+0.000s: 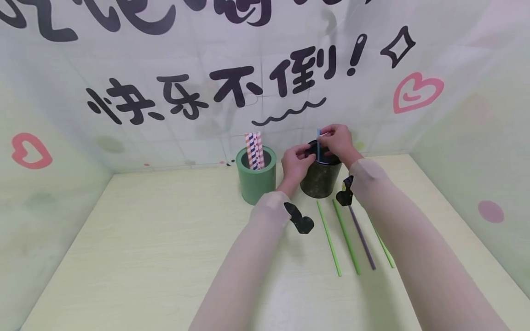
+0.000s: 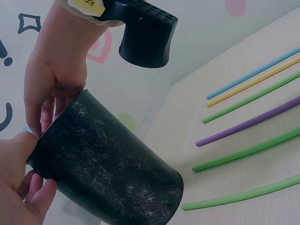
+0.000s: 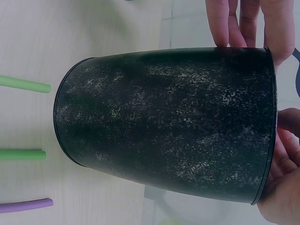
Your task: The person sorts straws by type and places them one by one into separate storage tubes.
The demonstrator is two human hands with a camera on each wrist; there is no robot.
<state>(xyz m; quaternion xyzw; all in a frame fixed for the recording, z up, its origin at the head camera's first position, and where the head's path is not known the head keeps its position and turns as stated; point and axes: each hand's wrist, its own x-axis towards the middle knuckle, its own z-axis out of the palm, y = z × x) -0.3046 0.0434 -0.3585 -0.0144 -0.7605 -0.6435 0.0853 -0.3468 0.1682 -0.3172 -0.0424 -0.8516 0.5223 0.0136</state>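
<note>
A dark speckled bucket (image 1: 319, 180) stands near the back wall. My left hand (image 1: 295, 164) holds its rim from the left, and in the left wrist view the fingertips (image 2: 43, 193) lie against the outer wall. Over the bucket's mouth, my right hand (image 1: 338, 140) pinches the upper part of a light blue straw (image 1: 318, 151), which stands upright at the near rim. The straw's lower end is hidden. From the right wrist view, both hands show at the rim, and the bucket wall covers what lies inside.
Left of the bucket stands a green cup (image 1: 256, 186) with several patterned straws (image 1: 254, 151). Loose straws lie in front: light green (image 1: 329, 239), green (image 1: 347, 239), purple (image 1: 363, 239), plus blue (image 2: 248, 76) and yellow (image 2: 253, 83) ones farther right. A printed cloth (image 1: 165, 147) hangs behind.
</note>
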